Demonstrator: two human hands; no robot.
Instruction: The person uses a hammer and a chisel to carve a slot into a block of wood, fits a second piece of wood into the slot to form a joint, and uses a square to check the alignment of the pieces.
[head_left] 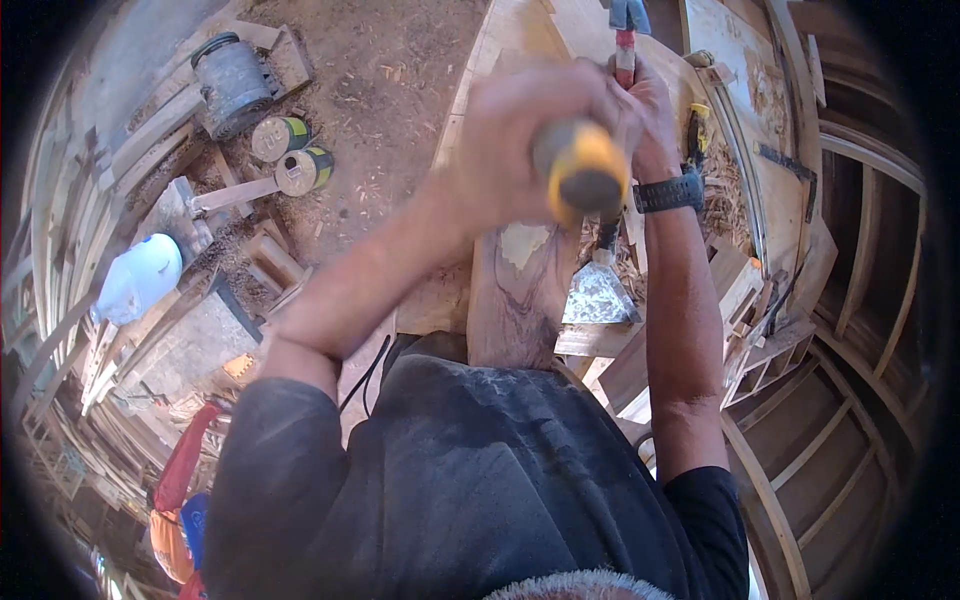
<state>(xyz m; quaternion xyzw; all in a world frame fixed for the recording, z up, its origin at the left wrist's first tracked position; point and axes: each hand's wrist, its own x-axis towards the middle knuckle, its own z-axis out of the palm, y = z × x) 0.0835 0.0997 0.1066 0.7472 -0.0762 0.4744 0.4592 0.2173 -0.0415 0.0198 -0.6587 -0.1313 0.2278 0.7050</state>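
Note:
My left hand (530,130), smeared by motion, is closed round a tool with a rounded yellow-and-black end (585,172); its kind cannot be told. Close beside it, my right hand (650,110), with a dark watch on the wrist, has bent fingers at a tool with a red-and-white shaft and blue-grey head (627,22). How the fingers sit on the shaft is partly hidden. Below both hands, a brown wooden board (515,300) with a pale patch reaches toward my body. A broad-bladed scraper (600,292) lies to the board's right.
Two round tins (303,172) and a dusty metal bucket (232,85) stand at far left. Nearer lies a white plastic jug (138,280) among stacked wood strips. Wood shavings (735,215) and a yellow-and-black tool (697,130) lie right. Wooden framing (850,240) borders the right side.

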